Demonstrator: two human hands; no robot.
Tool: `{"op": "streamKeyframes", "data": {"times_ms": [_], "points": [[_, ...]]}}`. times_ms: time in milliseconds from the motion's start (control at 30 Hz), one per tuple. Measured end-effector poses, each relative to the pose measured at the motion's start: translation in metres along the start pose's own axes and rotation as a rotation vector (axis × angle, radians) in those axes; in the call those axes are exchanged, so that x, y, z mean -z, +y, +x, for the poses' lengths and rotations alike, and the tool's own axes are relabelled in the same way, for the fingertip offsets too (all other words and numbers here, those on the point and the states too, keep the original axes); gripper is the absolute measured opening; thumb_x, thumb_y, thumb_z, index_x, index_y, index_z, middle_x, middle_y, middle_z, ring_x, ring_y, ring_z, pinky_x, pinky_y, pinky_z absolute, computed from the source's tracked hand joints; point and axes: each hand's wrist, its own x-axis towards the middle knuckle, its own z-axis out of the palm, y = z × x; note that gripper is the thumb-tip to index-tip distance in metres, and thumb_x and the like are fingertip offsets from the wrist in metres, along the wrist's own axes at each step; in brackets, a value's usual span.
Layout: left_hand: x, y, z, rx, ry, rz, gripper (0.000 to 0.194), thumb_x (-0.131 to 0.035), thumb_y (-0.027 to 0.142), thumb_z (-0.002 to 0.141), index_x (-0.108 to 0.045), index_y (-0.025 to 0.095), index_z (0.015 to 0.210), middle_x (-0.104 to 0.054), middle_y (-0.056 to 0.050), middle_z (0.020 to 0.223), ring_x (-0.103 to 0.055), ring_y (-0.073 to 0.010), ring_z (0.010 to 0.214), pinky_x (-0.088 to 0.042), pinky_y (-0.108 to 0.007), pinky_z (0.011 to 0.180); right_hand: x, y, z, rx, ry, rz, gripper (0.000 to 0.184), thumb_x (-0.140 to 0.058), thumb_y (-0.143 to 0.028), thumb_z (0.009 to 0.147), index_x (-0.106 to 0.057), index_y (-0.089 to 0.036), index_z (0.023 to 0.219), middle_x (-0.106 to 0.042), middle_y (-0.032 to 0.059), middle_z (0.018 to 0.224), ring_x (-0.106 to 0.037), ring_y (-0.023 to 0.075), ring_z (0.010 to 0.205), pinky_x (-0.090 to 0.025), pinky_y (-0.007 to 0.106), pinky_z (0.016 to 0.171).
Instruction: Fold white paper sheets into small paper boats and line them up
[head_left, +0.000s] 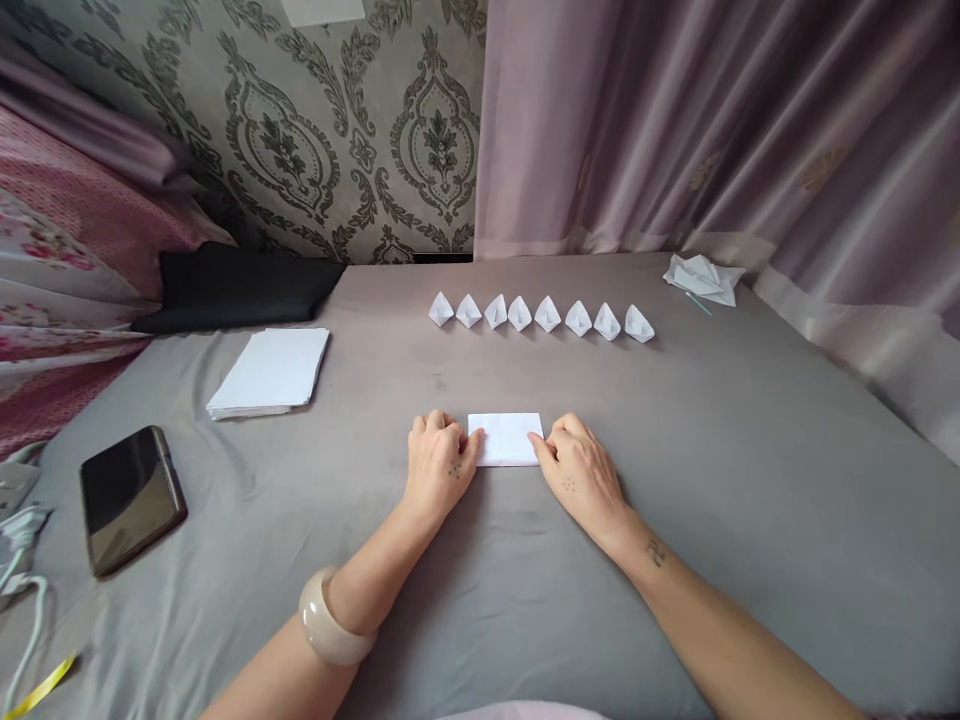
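A folded white paper rectangle lies flat on the grey cloth surface. My left hand rests at its left edge, fingers curled and thumb pressing the paper. My right hand pinches the paper's right edge with thumb and fingers together. Beyond the paper stands a row of several small folded white paper boats.
A stack of white paper sheets lies at left, with a black phone nearer the left edge and a black cushion behind. Crumpled white paper sits at the far right by the curtain. White cables lie at far left.
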Motion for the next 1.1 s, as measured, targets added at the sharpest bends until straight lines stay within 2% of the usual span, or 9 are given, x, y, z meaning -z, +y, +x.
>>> {"op": "streamKeyframes", "data": {"times_ms": [433, 667, 733, 833, 900, 967, 1033, 1100], "points": [[0.001, -0.001, 0.000, 0.010, -0.032, -0.003, 0.036, -0.049, 0.038, 0.091, -0.057, 0.017, 0.062, -0.057, -0.010, 0.091, -0.044, -0.0229, 0.082, -0.042, -0.039, 0.076, -0.002, 0.004, 0.002, -0.003, -0.025, 0.007, 0.038, -0.046, -0.039, 0.094, -0.048, -0.021, 0.061, -0.056, 0.0030, 0.080, -0.054, 0.0147, 0.066, -0.036, 0.030, 0.058], [0.000, -0.002, -0.001, -0.052, -0.003, 0.067, 0.038, -0.047, 0.038, 0.092, -0.054, 0.018, 0.061, -0.057, -0.010, 0.089, -0.045, -0.0218, 0.079, -0.040, -0.038, 0.073, -0.001, 0.003, 0.002, 0.025, -0.004, -0.025, 0.037, -0.043, -0.039, 0.095, -0.050, -0.022, 0.063, -0.057, 0.0045, 0.080, -0.055, 0.0156, 0.069, -0.038, 0.029, 0.059], [0.002, 0.001, -0.001, -0.057, -0.011, 0.109, 0.036, -0.046, 0.038, 0.092, -0.054, 0.018, 0.064, -0.056, -0.010, 0.090, -0.045, -0.0226, 0.080, -0.040, -0.038, 0.074, 0.001, 0.002, 0.002, 0.013, -0.020, -0.029, 0.035, -0.045, -0.038, 0.094, -0.050, -0.022, 0.064, -0.057, 0.0044, 0.081, -0.055, 0.0159, 0.069, -0.038, 0.029, 0.060], [0.007, 0.006, -0.001, -0.059, -0.015, 0.163, 0.024, -0.045, 0.035, 0.093, -0.056, 0.017, 0.081, -0.056, -0.012, 0.097, -0.046, -0.0251, 0.086, -0.039, -0.039, 0.075, 0.004, 0.000, 0.002, -0.036, -0.024, 0.004, 0.027, -0.049, -0.038, 0.092, -0.051, -0.021, 0.071, -0.056, 0.0042, 0.085, -0.054, 0.0153, 0.064, -0.038, 0.030, 0.058], [0.009, 0.009, 0.000, -0.127, -0.028, 0.175, 0.016, -0.042, 0.026, 0.093, -0.055, 0.017, 0.093, -0.055, -0.012, 0.103, -0.046, -0.0259, 0.090, -0.040, -0.040, 0.076, 0.004, 0.000, 0.003, -0.032, -0.001, 0.074, 0.018, -0.049, -0.035, 0.092, -0.053, -0.021, 0.082, -0.057, 0.0053, 0.091, -0.055, 0.0163, 0.067, -0.039, 0.030, 0.058], [0.011, 0.010, 0.003, -0.260, -0.096, 0.169, 0.021, -0.035, 0.015, 0.093, -0.056, 0.018, 0.097, -0.057, -0.011, 0.102, -0.047, -0.0245, 0.089, -0.040, -0.039, 0.077, 0.004, 0.000, 0.004, 0.057, -0.002, 0.168, 0.010, -0.046, -0.026, 0.093, -0.054, -0.021, 0.090, -0.059, 0.0065, 0.095, -0.057, 0.0187, 0.078, -0.043, 0.030, 0.065], [0.014, 0.009, 0.004, -0.367, -0.172, 0.154, 0.029, -0.031, 0.009, 0.091, -0.057, 0.019, 0.098, -0.059, -0.009, 0.096, -0.050, -0.0223, 0.086, -0.042, -0.036, 0.078, 0.004, 0.000, 0.005, 0.168, -0.025, 0.247, 0.016, -0.041, -0.017, 0.093, -0.057, -0.021, 0.094, -0.062, 0.0067, 0.095, -0.057, 0.0205, 0.090, -0.045, 0.030, 0.074], [0.019, 0.007, 0.001, -0.407, -0.202, 0.149, 0.030, -0.032, 0.009, 0.091, -0.059, 0.020, 0.100, -0.060, -0.008, 0.092, -0.052, -0.0210, 0.084, -0.043, -0.034, 0.078, 0.007, 0.001, 0.004, 0.221, -0.034, 0.289, 0.025, -0.037, -0.011, 0.092, -0.059, -0.021, 0.097, -0.064, 0.0069, 0.097, -0.057, 0.0212, 0.094, -0.046, 0.032, 0.079]]}}
